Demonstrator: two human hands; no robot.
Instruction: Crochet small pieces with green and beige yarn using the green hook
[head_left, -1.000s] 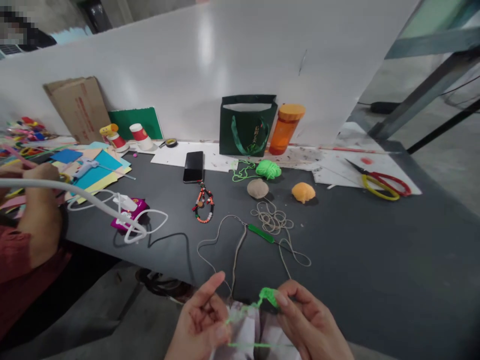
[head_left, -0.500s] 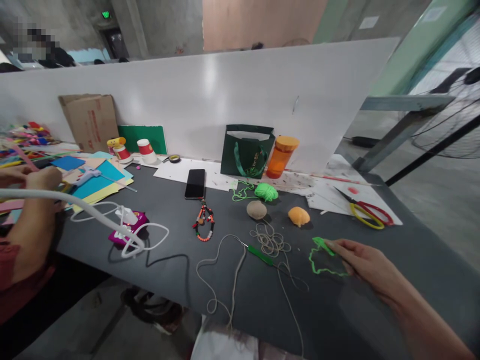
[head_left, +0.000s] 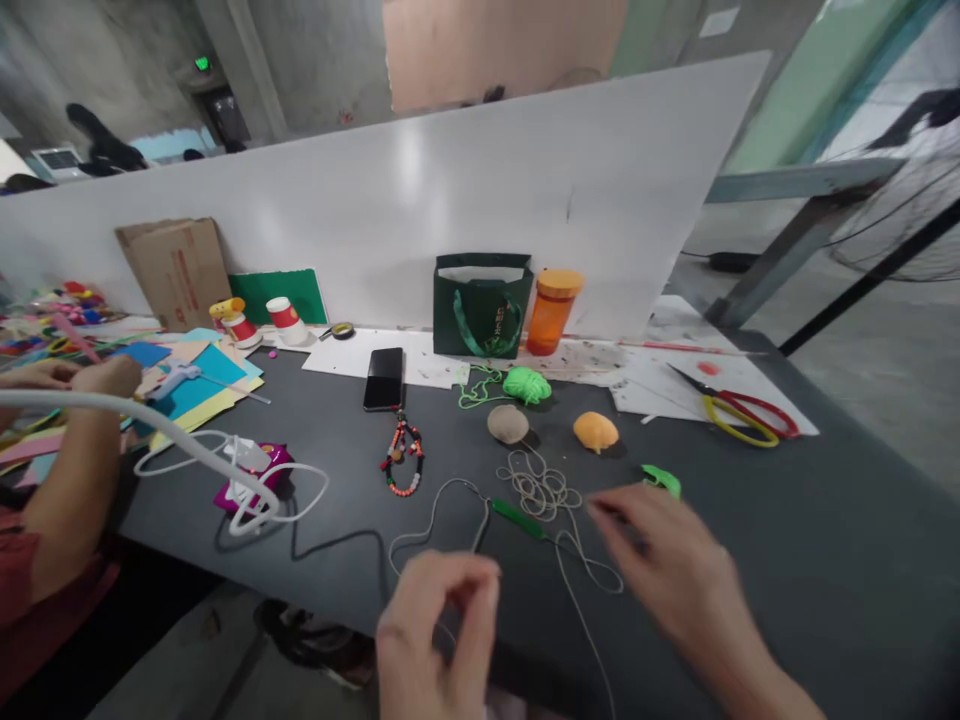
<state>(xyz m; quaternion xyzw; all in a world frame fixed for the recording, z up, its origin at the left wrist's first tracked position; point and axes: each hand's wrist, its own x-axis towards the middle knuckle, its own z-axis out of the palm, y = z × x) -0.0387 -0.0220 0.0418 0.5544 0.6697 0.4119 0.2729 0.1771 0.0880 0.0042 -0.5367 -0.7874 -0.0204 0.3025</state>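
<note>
My right hand [head_left: 660, 560] hovers blurred over the dark tabletop [head_left: 787, 560], fingers apart and holding nothing. Just beyond it lies a small bright green crocheted piece [head_left: 661, 480]. My left hand [head_left: 439, 620] is at the table's near edge with its fingers curled together. A beige cord [head_left: 540, 490] loops from a tangle towards that hand, but blur hides whether it is held. A green crochet hook [head_left: 517, 518] lies between my hands. A green yarn ball [head_left: 526, 385] sits farther back.
A beige ball [head_left: 508, 423], an orange ball [head_left: 596, 432], a beaded strand [head_left: 401, 455], a phone [head_left: 384, 380] and red-and-yellow scissors [head_left: 739, 418] lie ahead. A co-worker's hands [head_left: 105, 377] work among coloured paper at left, beside a white hose [head_left: 135, 405].
The green crocheted piece has gone from my hands to the tabletop. My right hand has let go and drawn back left, and my left hand has come into view at the table's edge.
</note>
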